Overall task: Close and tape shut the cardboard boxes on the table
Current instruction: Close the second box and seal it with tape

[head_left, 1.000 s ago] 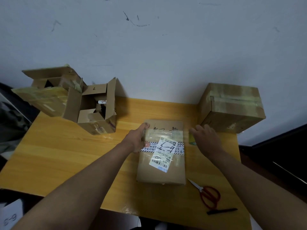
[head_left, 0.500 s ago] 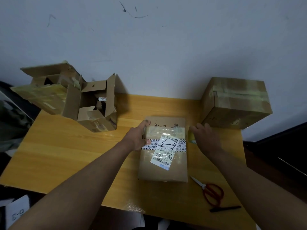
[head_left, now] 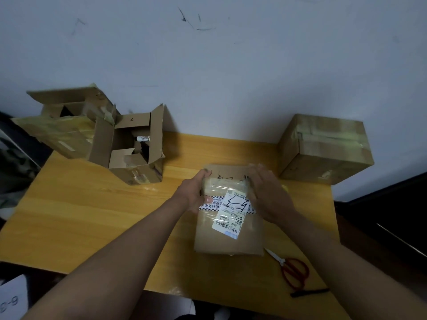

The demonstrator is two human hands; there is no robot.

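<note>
Head view. A flat cardboard box [head_left: 228, 227] lies closed at the middle of the yellow wooden table [head_left: 92, 215], its long side running away from the person. A band of clear tape crosses its far half, and a white shipping label [head_left: 231, 215] with barcode and handwritten marks sits over a striped strip on its top face.

The left hand [head_left: 196, 195] grips the box's left edge: the fingers curl over the far left corner and the thumb presses on the top face beside the striped strip. The right hand [head_left: 268, 192] lies flat, palm down, on the right side of the top face, over the tape band, fingers straight and close together. The fingertips are blurred; whether anything is under them cannot be told.

At the far left of the table stands an open box [head_left: 131, 148], flaps raised, with loose contents inside. Touching it on its left is a second open box [head_left: 62, 125], wrapped in old tape, which overhangs the table's edge. At the far right corner, against the wall, stands a sealed box [head_left: 323, 148], taped along its top seam.

Red-handled scissors [head_left: 291, 269] lie on the table just beside the near right corner of the flat box, and a black pen [head_left: 309, 292] lies just nearer the table's edge.
</note>
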